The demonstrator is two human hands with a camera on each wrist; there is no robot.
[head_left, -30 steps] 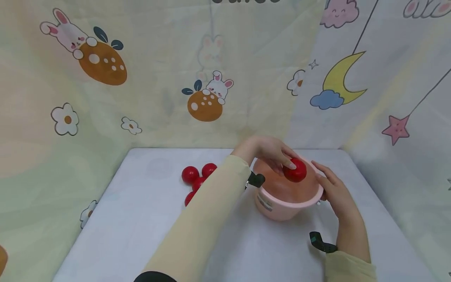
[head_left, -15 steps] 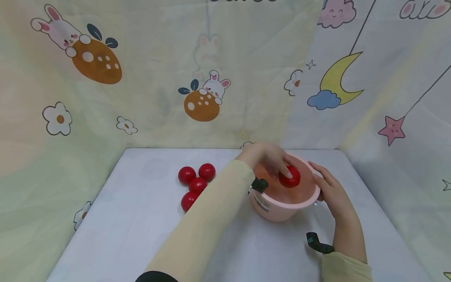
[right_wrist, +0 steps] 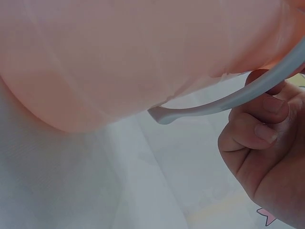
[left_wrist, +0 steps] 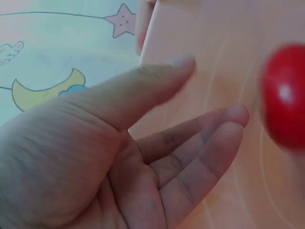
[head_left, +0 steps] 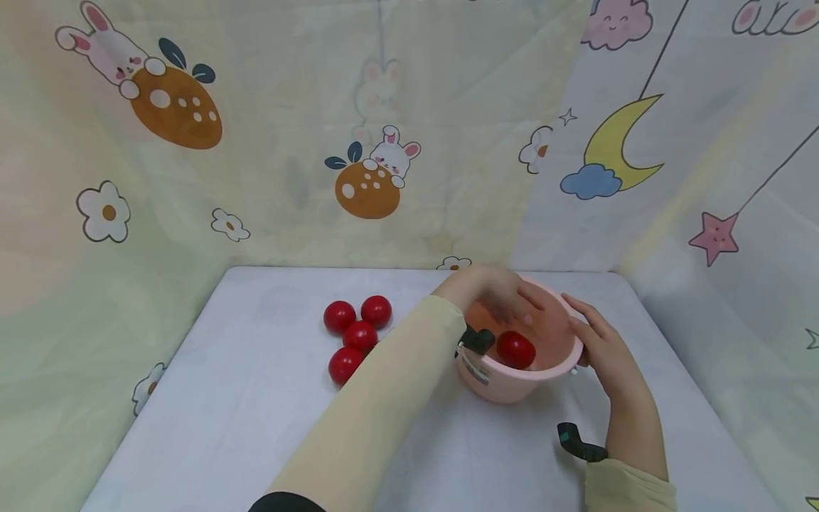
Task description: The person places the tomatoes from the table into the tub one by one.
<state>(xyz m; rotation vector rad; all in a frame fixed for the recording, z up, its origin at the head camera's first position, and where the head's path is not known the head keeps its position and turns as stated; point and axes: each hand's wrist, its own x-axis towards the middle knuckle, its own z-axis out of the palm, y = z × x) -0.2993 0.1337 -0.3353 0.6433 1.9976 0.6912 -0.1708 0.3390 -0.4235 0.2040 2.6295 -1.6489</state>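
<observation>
The left hand is over the inside of a pink bucket, its fingers apart and holding nothing. A glossy red ball is inside the bucket, just below those fingers. The left wrist view shows the same ball, blurred, beyond the fingertips. At the bucket's right side, the right hand grips the rim. From the right wrist, curled fingers show beside the bucket's grey handle. Where the right hand meets the rim is mostly hidden there.
Several more red balls lie grouped on the white tabletop, left of the bucket. The left sleeve crosses in front of them. A patterned cloth hangs behind and around the table.
The left hand held the red ball, lowered it into the bucket and let go. The ball has dropped away from its fingers. The right hand keeps its place on the rim.
</observation>
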